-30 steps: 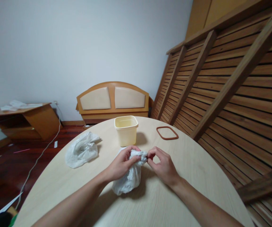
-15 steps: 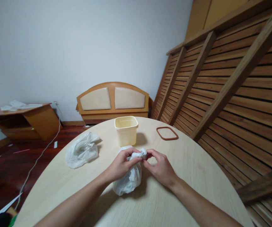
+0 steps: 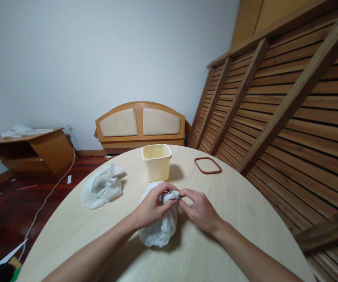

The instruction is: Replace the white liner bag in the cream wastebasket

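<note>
A filled white plastic bag [image 3: 160,233] rests on the round pale table [image 3: 216,243] near its front, its twisted top held up between both hands. My left hand [image 3: 154,203] is closed round the twisted top from the left. The fingertips of my right hand [image 3: 200,207] pinch the end of that twist from the right. Behind the bag stands a pale yellow tub [image 3: 158,166], upright, with no lid on it. A reddish-brown square ring [image 3: 208,171] lies flat at the back right. At the left is a crumpled white bag [image 3: 103,187].
Beyond the table stand a wooden headboard [image 3: 139,121] with cream panels and, to the left, a low cabinet [image 3: 51,150] with white sheets on it. A slatted wooden frame [image 3: 274,105] leans along the right. A cable [image 3: 50,196] crosses the floor.
My left fingers have shifted slightly and curl further round the twist. The twisted top sits a little lower and looks more compact. The right hand has moved slightly left and down.
</note>
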A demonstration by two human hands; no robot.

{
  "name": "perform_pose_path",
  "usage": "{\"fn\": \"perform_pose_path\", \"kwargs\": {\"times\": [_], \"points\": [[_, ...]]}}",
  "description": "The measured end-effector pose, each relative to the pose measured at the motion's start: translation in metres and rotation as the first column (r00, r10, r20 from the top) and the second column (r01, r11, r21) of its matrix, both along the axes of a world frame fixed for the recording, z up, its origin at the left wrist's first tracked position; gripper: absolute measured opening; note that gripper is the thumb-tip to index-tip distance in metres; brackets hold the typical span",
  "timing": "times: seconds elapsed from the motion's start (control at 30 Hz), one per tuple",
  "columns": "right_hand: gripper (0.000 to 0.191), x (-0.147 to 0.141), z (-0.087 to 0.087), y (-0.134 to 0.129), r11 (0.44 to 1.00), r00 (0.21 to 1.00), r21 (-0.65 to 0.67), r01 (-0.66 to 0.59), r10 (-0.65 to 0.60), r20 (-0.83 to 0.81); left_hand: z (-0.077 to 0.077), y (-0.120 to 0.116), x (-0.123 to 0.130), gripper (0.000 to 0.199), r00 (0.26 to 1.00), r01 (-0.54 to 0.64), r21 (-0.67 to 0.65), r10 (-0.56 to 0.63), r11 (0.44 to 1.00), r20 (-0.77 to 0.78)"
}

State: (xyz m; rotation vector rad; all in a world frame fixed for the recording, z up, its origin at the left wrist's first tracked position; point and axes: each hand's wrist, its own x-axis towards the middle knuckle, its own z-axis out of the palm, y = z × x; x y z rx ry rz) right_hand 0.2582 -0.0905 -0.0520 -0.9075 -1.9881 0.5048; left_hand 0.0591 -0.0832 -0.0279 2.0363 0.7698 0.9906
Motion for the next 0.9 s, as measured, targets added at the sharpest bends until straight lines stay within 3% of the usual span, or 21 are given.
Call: {"fn": "perform_pose_path", "kwargs": {"times": [0.27, 0.43, 0.57, 0.9], "points": [[0.014, 0.006, 0.003, 0.003, 0.992, 0.999, -0.122, -0.037, 0.035, -0.024, -0.003, 0.002, 0.003, 0.015, 0.998, -0.061, -0.088, 0.063, 0.994, 0.023], [0.015, 0.008, 0.002, 0.006, 0.987, 0.998, -0.148, -0.067, 0.065, -0.021, 0.001, 0.001, 0.001, 0.02, 0.997, -0.019, 0.021, 0.021, 1.0, -0.07], [0.018, 0.009, 0.002, 0.004, 0.982, 0.998, -0.177, -0.064, 0.066, 0.01, -0.001, 0.001, 0.0, 0.016, 0.998, -0.019, 0.012, 0.02, 1.0, -0.064], [0.018, 0.014, 0.009, 0.005, 0.991, 0.998, -0.13, -0.021, 0.028, 0.051, -0.006, 0.001, 0.003, 0.021, 0.998, -0.064, -0.084, 0.063, 0.994, -0.015]]}}
